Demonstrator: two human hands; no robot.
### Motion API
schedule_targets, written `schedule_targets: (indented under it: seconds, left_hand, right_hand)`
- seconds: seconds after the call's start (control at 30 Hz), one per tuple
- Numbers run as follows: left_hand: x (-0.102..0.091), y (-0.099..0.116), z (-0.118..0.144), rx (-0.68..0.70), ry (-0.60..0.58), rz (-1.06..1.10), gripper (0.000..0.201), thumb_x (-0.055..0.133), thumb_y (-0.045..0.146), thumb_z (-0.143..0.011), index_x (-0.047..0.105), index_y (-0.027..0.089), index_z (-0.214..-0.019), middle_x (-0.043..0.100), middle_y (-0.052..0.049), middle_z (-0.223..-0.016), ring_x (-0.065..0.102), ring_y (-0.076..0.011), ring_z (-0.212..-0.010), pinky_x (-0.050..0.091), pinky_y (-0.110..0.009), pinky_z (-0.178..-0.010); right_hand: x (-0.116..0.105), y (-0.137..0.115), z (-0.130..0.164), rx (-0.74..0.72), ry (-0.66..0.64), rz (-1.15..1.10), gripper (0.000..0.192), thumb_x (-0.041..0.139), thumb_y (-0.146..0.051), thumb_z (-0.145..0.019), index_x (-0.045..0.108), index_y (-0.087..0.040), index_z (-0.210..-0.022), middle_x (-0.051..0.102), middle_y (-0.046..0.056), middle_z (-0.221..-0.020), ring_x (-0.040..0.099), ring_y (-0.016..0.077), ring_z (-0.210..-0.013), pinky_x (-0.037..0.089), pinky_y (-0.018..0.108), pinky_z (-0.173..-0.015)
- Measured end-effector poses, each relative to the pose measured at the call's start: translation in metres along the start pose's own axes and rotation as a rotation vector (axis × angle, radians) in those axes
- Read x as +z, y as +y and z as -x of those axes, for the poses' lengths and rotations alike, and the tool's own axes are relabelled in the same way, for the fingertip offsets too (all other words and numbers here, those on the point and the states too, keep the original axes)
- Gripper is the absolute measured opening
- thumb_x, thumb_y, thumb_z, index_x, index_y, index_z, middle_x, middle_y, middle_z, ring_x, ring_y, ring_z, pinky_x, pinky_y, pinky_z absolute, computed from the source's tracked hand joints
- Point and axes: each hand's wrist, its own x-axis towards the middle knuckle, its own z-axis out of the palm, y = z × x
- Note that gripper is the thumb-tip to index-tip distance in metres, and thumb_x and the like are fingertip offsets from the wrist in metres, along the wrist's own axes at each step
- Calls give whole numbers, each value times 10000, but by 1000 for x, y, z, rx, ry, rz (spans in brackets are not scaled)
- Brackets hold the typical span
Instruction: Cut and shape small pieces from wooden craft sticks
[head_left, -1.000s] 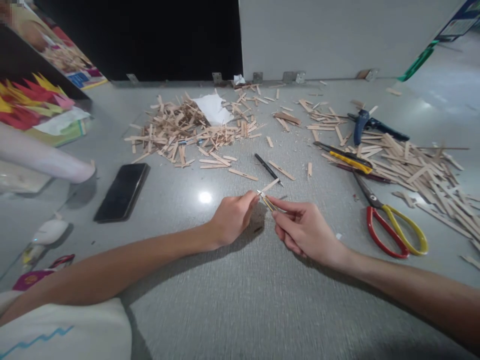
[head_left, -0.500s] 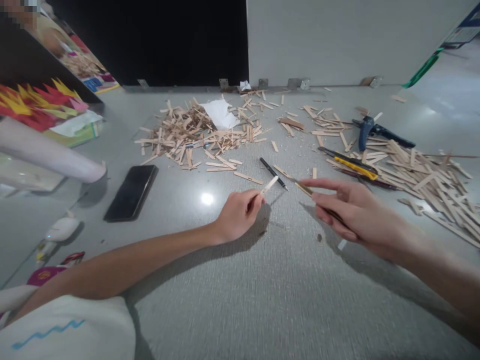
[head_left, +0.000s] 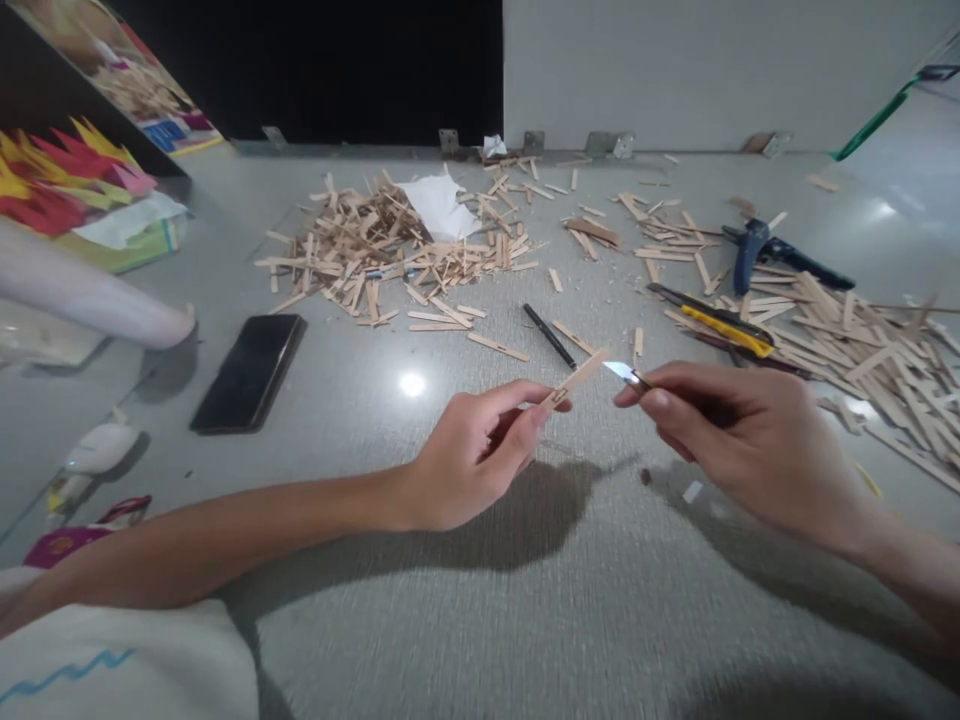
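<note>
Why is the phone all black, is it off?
It looks off. The phone lies flat on the table with a dark screen showing no picture or light, though asleep or off cannot be told apart.

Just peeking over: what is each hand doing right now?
Left hand: closed on a wooden stick, pinched at its end.
Right hand: closed on a craft knife, blade toward the stick.

A craft or hobby workspace, likely at home or in a classroom: the grey tabletop (head_left: 465,600) is strewn with heaps of cut wooden sticks (head_left: 375,255) and more sticks (head_left: 862,340) at the right, among them a yellow utility knife (head_left: 720,325), a blue glue gun (head_left: 757,250) and a pen (head_left: 549,335); coloured paper crafts (head_left: 60,185) and a phone (head_left: 247,370) lie at the left
</note>
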Motion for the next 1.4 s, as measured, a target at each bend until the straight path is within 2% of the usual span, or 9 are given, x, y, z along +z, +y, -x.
schedule_targets:
  seconds: [0.07,0.17,0.27,0.57,0.7,0.83,0.93,1.07,1.4]
  left_hand:
    - [0,2,2,18,-7,-24,291,488,323,-1110,707,132,-1118,472,87,-541,421,-83,-439,342,-197,-435]
    - [0,4,2,45,-27,-52,260,509,287,-1103,719,133,-1105,502,81,-555,435,-80,-445,348,-196,-436]
    - [1,4,2,61,-50,-56,251,510,263,-1104,723,130,-1098,543,71,-582,469,-77,-456,365,-187,-437]
    - [2,1,2,181,-29,-156,193,513,191,-1120,680,138,-1039,564,82,-609,484,-54,-443,369,-150,-435]
    - [2,-3,4,175,2,-278,213,492,234,-1137,606,177,-966,548,91,-585,469,-51,-424,366,-142,-434]
    - [3,-10,4,194,12,-351,211,473,244,-1146,548,201,-954,507,110,-564,454,-52,-417,370,-143,-449]
    - [4,-15,4,256,50,-403,220,456,241,-1155,528,210,-950,479,119,-572,406,-47,-418,332,-146,-445]
    - [4,-18,3,316,78,-472,231,431,247,-1169,511,213,-955,470,120,-582,360,-44,-412,285,-158,-437]
    - [5,-22,5,387,125,-620,268,374,282,-1193,492,215,-962,457,124,-576,335,-45,-391,260,-171,-419]
  right_hand:
    - [-7,-1,3,-68,-6,97,208,655,-289,-973,823,-235,-863,771,26,-691,635,149,-540,453,260,-495]
    - [-13,-1,9,-134,-24,184,210,676,-295,-997,879,-256,-1031,851,44,-815,684,169,-527,512,288,-513]
    - [-12,-1,14,-192,-46,217,252,664,-306,-1034,877,-276,-1166,876,49,-911,683,169,-487,541,307,-512]
    - [-4,2,22,-230,-24,248,276,650,-270,-1052,862,-280,-1229,878,74,-1053,813,234,-663,613,318,-570]
    - [3,0,28,-262,-37,314,351,575,-220,-1056,825,-220,-1303,865,86,-873,696,171,-479,524,293,-481]
    - [11,-1,31,-261,-14,335,359,542,-207,-1070,803,-169,-1314,766,31,-622,554,140,-374,441,284,-439]
    - [15,-2,31,-212,-11,304,346,569,-223,-1065,794,-196,-1325,741,-4,-593,433,111,-324,412,281,-426]
    - [17,-3,28,-172,-33,221,356,574,-196,-1041,806,-205,-1311,818,23,-737,482,98,-363,448,261,-443]
    - [22,-1,30,-189,-21,241,378,558,-193,-1054,790,-201,-1353,809,29,-712,549,121,-411,464,274,-457]
